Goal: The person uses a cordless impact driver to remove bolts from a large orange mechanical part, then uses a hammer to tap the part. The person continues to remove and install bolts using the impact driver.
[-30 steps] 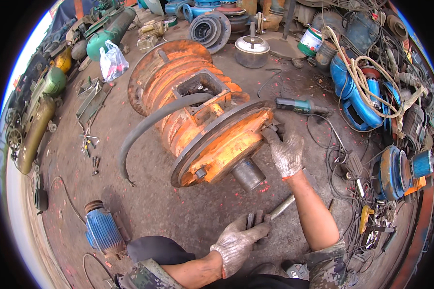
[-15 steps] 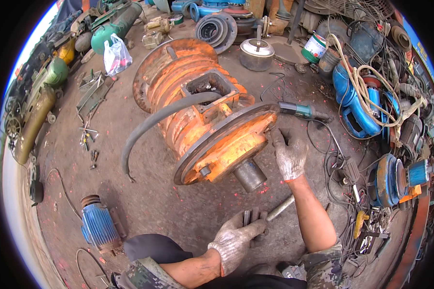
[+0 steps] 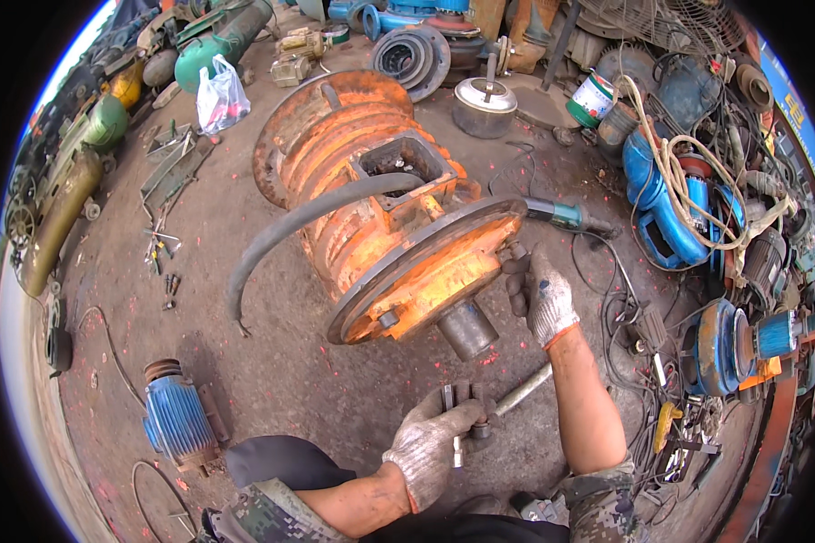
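**Two gloved hands at a rusty orange motor housing on a workshop floor**

We look down at a large, rusty orange motor housing (image 3: 380, 226) lying on its side on the stained concrete floor (image 3: 272, 380), in the middle of the view. Its round end plate (image 3: 426, 271) faces us, with a short grey shaft (image 3: 466, 328) sticking out below centre. A thick black hose (image 3: 290, 226) arcs over the housing from the left.

Our right hand (image 3: 541, 294), in a dirty knit glove, rests on the right edge of the end plate with the fingers (image 3: 516, 271) curled against the rim; we cannot tell whether it grips anything small there.

Our left hand (image 3: 430, 443), also gloved, sits lower, near our body. Its fingers are closed around a cluster of metal tools (image 3: 462, 407) on the ground, and a long metal bar (image 3: 521, 391) lies just beside them, angled up to the right.

Around us: a small blue electric motor (image 3: 177, 418) at lower left, a teal angle grinder (image 3: 566, 215) just right of the housing, a white plastic bag (image 3: 219, 98) at upper left, and blue pumps tangled in rope and cables (image 3: 679, 195) at right.
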`<state>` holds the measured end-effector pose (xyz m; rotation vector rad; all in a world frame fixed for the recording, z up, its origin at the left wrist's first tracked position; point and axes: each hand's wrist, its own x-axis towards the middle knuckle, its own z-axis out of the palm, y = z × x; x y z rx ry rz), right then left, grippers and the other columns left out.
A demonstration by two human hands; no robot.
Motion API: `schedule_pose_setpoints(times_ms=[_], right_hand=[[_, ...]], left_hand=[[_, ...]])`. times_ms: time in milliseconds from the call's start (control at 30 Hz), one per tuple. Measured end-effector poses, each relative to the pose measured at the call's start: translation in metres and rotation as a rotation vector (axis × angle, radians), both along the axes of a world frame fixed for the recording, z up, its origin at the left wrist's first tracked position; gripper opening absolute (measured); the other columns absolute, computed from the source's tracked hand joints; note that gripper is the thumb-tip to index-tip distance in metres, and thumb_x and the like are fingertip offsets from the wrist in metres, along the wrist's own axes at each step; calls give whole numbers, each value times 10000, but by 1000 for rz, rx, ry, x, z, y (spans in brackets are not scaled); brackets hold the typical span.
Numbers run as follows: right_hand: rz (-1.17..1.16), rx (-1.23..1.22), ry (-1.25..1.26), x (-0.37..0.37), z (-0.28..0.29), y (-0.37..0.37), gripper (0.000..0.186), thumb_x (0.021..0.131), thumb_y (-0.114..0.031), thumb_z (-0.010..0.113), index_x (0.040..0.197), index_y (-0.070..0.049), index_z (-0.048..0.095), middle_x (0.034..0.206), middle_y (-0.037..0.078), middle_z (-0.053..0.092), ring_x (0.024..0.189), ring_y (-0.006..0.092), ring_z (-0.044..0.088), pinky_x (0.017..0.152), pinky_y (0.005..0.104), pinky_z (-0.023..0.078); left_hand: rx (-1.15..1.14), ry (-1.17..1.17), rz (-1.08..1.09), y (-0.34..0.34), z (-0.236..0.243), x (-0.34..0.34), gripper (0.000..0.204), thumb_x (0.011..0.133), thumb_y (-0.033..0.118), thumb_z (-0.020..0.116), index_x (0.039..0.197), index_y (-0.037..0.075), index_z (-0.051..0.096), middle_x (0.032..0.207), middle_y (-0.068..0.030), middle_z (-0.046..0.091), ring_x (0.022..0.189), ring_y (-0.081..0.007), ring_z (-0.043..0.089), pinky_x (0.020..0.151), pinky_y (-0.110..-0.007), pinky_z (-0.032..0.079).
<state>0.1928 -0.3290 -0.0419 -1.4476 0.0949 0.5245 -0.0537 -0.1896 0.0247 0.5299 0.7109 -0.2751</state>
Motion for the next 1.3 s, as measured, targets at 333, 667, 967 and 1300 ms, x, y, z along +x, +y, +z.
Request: schedule_pose_setpoints(times_ms=[333,667,967,1300], right_hand=[[815,-478,-517,-133,75,3,514,772,-157,901,1221,-11,699,1110,103,720,853,139,702,758,320,573],[430,410,444,-145,-20,-23,325,980,-193,651,1262,-32,665,1193,88,684,1097,236,690,949,382,574],[389,-34,568,-183,-101,53,307,1000,-190,726,1256,-42,647,1011,46,684,847,169,638,749,325,523],[156,-31,343,-151,-143,92,335,1004,-185,731,1280,-4,670,942,41,677,762,145,615,661,315,491]], left_hand=[[115,21,240,7,-21,-4,223,1021,198,655,1163,27,676,986,-29,672,865,-128,580,780,-307,468],[592,-65,-77,23,-7,-25,225,1045,196,655,1182,17,660,1000,-44,721,857,-103,652,702,-263,507],[595,-204,-494,18,15,-45,417,1027,345,643,1206,-32,653,935,-166,721,837,-228,714,754,-362,574],[355,-192,-491,6,12,-53,409,1042,348,568,1150,-37,657,903,-273,723,802,-418,733,714,-481,571]])
